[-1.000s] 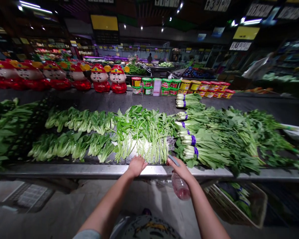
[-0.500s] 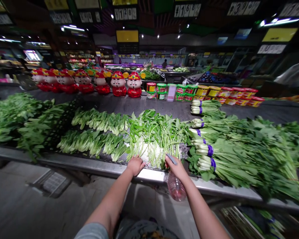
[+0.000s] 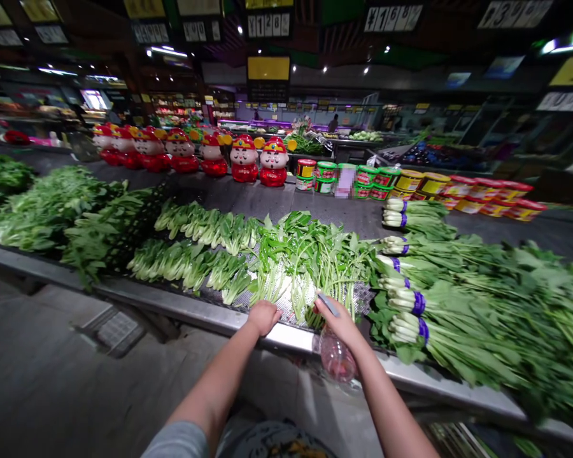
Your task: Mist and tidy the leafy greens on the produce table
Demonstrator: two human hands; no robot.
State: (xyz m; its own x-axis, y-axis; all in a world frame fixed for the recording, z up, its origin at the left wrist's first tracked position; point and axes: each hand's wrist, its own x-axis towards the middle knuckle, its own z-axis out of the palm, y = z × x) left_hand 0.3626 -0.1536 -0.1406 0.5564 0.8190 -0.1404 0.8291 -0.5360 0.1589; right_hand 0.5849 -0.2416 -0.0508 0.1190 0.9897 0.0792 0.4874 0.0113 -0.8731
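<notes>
My left hand (image 3: 263,316) rests curled at the stem ends of a loose pile of leafy greens (image 3: 310,264) on the metal display counter (image 3: 181,308). Its fingers look closed against the stems; what they grip is hidden. My right hand (image 3: 338,320) is closed on a clear plastic spray bottle (image 3: 337,359) with pinkish liquid, its grey nozzle pointing at the greens and the body hanging below the counter edge.
Rows of bok choy (image 3: 195,254) lie to the left, bundled greens with purple bands (image 3: 413,305) to the right. Red figurines (image 3: 243,159) and coloured tubs (image 3: 410,181) line the back. A floor scale (image 3: 114,327) sits below left. People stand far behind.
The view has swung to the left and shifted, so the counter now runs diagonally. Both hands stay at the greens' stem ends, the bottle still in my right hand.
</notes>
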